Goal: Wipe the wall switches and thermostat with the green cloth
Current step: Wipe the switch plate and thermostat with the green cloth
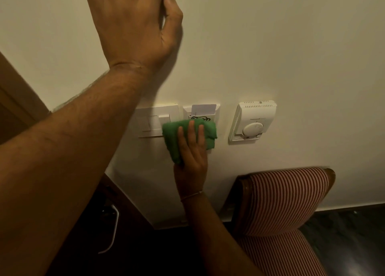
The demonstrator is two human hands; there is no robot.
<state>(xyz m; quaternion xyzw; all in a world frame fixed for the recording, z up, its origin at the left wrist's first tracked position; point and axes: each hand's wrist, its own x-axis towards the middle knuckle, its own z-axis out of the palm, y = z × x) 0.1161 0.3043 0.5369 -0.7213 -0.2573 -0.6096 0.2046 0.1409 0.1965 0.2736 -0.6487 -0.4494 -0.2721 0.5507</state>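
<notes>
One green cloth (188, 137), long axis vertical

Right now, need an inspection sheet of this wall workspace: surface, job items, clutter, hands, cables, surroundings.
Surface: cream wall, bare above the fittings.
Job's things: green cloth pressed over the seam between switch plate and key-card holder; thermostat to their right, uncovered.
Clutter: nothing seen.
Grippers: right hand holds the cloth; left hand flat on the wall above.
Cables: nothing seen.
Surroundings: striped chair below thermostat; dark wood door at left.
</notes>
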